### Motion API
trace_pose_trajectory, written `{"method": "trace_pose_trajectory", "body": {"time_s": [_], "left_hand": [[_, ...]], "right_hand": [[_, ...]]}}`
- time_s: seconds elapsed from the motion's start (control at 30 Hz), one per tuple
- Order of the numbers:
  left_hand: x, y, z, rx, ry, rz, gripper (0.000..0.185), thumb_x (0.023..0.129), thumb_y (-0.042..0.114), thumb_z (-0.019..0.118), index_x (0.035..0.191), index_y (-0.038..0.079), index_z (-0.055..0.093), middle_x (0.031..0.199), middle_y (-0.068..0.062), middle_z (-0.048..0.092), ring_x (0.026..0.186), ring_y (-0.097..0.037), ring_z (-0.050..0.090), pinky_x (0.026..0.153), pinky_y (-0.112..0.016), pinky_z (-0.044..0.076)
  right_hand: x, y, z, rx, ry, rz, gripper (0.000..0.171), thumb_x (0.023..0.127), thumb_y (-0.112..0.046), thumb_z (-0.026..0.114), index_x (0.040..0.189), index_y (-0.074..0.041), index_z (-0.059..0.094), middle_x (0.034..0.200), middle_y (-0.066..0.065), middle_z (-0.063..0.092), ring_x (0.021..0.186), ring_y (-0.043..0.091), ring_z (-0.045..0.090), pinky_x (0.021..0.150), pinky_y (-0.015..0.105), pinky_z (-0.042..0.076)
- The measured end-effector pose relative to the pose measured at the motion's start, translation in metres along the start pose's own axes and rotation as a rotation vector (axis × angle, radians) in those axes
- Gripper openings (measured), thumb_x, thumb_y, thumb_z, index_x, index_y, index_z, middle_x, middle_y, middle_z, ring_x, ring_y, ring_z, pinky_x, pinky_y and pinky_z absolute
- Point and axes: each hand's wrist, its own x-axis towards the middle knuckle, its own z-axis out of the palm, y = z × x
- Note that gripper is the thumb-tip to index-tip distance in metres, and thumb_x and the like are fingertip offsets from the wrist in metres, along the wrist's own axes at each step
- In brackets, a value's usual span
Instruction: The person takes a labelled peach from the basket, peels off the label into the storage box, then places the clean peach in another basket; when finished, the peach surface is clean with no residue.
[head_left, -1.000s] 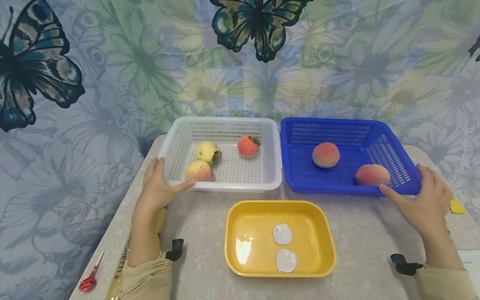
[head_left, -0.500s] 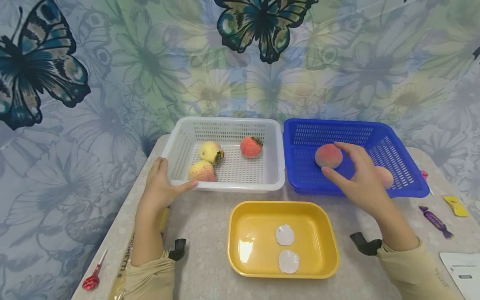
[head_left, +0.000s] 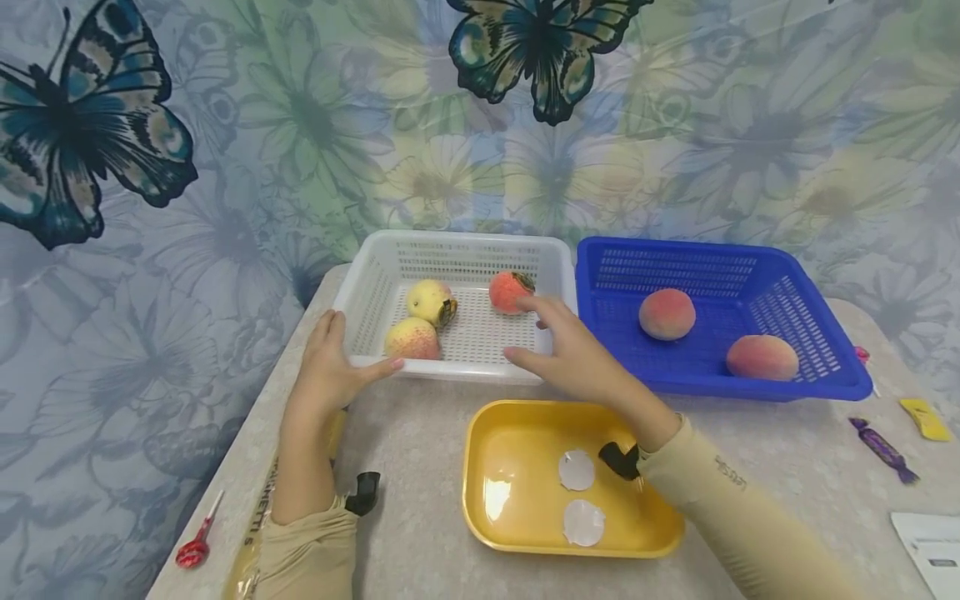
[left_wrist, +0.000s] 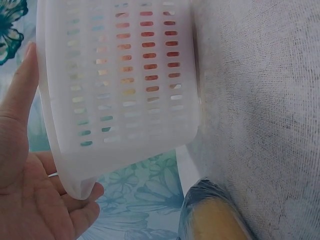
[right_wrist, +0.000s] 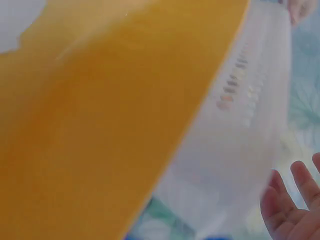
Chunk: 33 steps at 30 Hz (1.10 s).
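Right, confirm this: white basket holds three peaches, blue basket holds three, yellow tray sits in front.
Not quite. The blue basket holds two peaches, not three, as the head view shows. The white basket does hold three, and the yellow tray sits in front.

We see bare tabletop (head_left: 420, 433) at lower centre-left, between white basket (head_left: 457, 250) and yellow tray (head_left: 480, 467); the blue basket (head_left: 847, 375) blocks the right.
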Motion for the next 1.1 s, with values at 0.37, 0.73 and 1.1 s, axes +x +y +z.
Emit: {"method": "trace_pose_trajectory", "body": {"time_s": [0.37,0.73,1.1], "left_hand": [[0.002,-0.001,-0.001,0.001,0.003,-0.008,0.125,0.075,0.053,0.082,0.157,-0.004,0.007,0.165,-0.025,0.005,0.150,-0.048,0.014,0.117,-0.065,0.021],[0.001,-0.001,-0.001,0.013,0.005,-0.010,0.125,0.074,0.056,0.081,0.157,-0.004,0.010,0.164,-0.025,0.008,0.149,-0.048,0.015,0.116,-0.066,0.023],[0.001,-0.004,-0.001,0.002,0.016,-0.001,0.124,0.074,0.056,0.082,0.157,-0.004,0.012,0.164,-0.025,0.009,0.149,-0.047,0.017,0.118,-0.064,0.023]], "right_hand": [[0.059,0.000,0.049,0.025,-0.133,0.077,0.065,0.095,-0.033,0.067,0.150,-0.013,0.039,0.151,0.009,0.043,0.130,0.034,0.050,0.105,0.045,0.047],[0.102,-0.001,0.083,-0.014,-0.241,0.083,0.062,0.093,-0.029,0.069,0.147,-0.013,0.044,0.143,0.016,0.047,0.134,0.031,0.046,0.115,0.047,0.037],[0.115,-0.002,0.095,-0.103,-0.265,0.056,0.059,0.085,-0.019,0.079,0.139,-0.012,0.055,0.149,0.014,0.042,0.139,0.027,0.043,0.119,0.043,0.033]]}}
